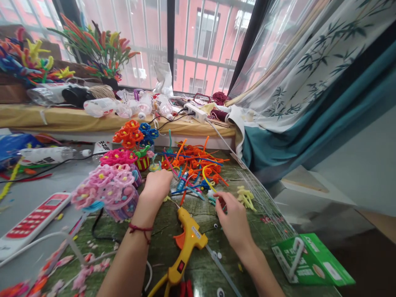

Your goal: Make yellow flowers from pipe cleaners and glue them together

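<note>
My left hand is closed, bent down at the wrist beside the pipe-cleaner flower pots; its fingertips are hidden, so I cannot make out what they hold. My right hand has its fingers curled in a pinch at the lower end of a yellow pipe cleaner, which arcs up from the fingertips. A yellow hot glue gun lies between my forearms, its nozzle pointing away from me near my left hand. Behind the hands spreads a pile of orange pipe-cleaner pieces with a small blue tube.
Pink flowers in a striped pot stand left, near a red-and-white remote-like device. Pale yellow pipe-cleaner pieces and a green box lie right. A power strip and several bottles rest on the windowsill.
</note>
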The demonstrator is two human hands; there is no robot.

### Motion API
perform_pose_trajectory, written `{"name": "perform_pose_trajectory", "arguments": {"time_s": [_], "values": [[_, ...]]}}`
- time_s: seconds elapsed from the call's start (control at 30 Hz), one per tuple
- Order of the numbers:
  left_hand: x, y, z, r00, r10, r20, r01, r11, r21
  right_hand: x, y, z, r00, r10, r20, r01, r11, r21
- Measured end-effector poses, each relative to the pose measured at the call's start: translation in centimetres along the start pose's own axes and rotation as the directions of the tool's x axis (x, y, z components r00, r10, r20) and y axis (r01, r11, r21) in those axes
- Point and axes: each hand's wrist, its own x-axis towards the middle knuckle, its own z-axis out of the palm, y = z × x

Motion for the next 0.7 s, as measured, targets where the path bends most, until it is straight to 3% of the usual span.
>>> {"name": "perform_pose_trajectory", "arguments": {"time_s": [0.17,0.3,0.43,0.7], "values": [[0.1,0.0,-0.5,0.996,0.033,-0.087,-0.032,0.999,0.015,-0.1,-0.2,-0.2,0.999,0.053,-0.001,-0.053,0.996,0.076],[-0.7,0.3,-1.9,0.956,0.12,-0.267,-0.127,0.992,-0.009,-0.1,-0.7,-0.3,0.997,0.08,0.02,-0.082,0.976,0.202],[-1.9,1.2,-3.3,0.851,0.275,-0.447,-0.336,0.94,-0.061,0.1,-1.0,-0.3,0.997,0.07,0.044,-0.081,0.933,0.35],[-3.3,3.4,-3.9,0.601,0.5,-0.624,-0.699,0.707,-0.106,0.2,-1.5,-1.4,0.999,0.017,-0.052,0.012,0.863,0.505]]}}
